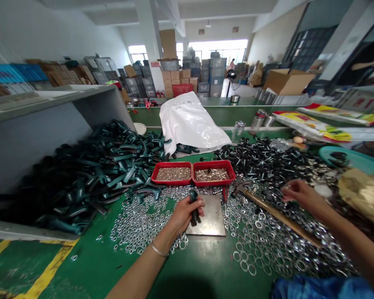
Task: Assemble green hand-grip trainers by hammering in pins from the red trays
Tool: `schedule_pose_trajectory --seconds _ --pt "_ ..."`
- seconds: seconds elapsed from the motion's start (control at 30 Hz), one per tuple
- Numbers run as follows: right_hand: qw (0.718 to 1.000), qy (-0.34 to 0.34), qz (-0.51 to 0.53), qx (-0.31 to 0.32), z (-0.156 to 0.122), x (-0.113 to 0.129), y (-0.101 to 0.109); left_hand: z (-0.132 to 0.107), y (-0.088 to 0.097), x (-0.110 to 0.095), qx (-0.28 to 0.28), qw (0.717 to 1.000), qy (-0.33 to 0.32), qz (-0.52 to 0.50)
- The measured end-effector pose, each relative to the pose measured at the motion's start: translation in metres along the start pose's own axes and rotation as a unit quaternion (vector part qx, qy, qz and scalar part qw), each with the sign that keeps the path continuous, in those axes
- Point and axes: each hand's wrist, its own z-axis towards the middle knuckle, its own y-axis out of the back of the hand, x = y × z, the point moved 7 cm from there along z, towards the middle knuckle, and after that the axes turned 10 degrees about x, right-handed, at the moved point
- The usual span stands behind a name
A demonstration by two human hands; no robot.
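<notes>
My left hand is closed round a dark green and black plastic handle, held upright over a square metal plate. Out to the right, my right hand hovers above a heap of shiny metal parts, fingertips pinched together; whatever is between them is too small to make out. A hammer with a wooden shaft lies between the plate and that heap. Metal rings spread below it, and small nuts lie left of my left hand. Similar green handles are piled at the left.
Two red trays of small metal pins stand behind the plate. Behind them is a white plastic bag. Black knobs with metal studs are heaped at back right, near a teal plate. A grey bin wall borders the left pile.
</notes>
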Motion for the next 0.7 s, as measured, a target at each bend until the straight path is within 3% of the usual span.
schedule_pose_trajectory --seconds 0.03,0.1,0.2,0.3,0.43,0.7 --pt "0.982 0.037 0.167 0.085 -0.009 0.022 -0.021 0.002 -0.001 0.001 -0.001 1.0 -0.008 0.03" --pt "0.881 0.075 0.411 0.221 -0.032 0.076 -0.061 0.007 -0.007 0.005 0.007 0.996 -0.015 0.083" --pt "0.769 0.076 0.553 0.31 -0.058 0.145 -0.109 0.012 -0.02 0.007 0.03 0.994 -0.018 0.102" --pt "0.704 0.048 0.618 0.347 -0.066 0.179 -0.14 0.012 -0.024 0.006 0.029 0.997 -0.016 0.07" --pt "0.673 0.059 0.621 0.397 -0.071 0.193 -0.154 0.008 -0.021 0.01 0.011 1.0 -0.009 0.027" --pt "0.67 0.056 0.614 0.412 -0.084 0.196 -0.157 -0.003 -0.024 0.026 -0.021 1.0 0.006 -0.001"
